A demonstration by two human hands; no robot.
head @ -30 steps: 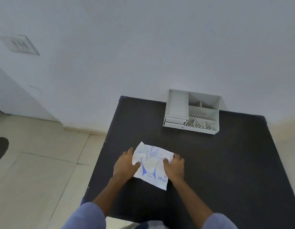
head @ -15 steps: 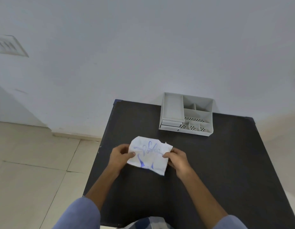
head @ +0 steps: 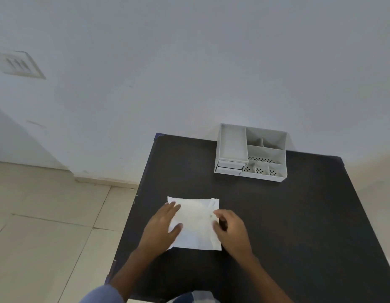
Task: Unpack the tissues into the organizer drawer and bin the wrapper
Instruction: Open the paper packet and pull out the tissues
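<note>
Flipped since half a second ago: the flat white plastic tissue pack (head: pixel 195 224) now shows its plain side, blue print gone from view, and it lies flat on the black square tabletop (head: pixel 299 226) again instead of being lifted. My left hand (head: pixel 162 224) rests open, palm down, on the pack's left part, fingers spread. My right hand (head: pixel 230 228) curls at the right edge, thumb and fingertips pinched near the seam flap; whether they actually grip the film I cannot tell, the view is soft there. Judged from this, the opening side is now up, so tearing the wrapper comes next. The grey plastic compartment organizer (head: pixel 251 153) sits well apart by the wall, its small front drawers closed. No bin in view.
</note>
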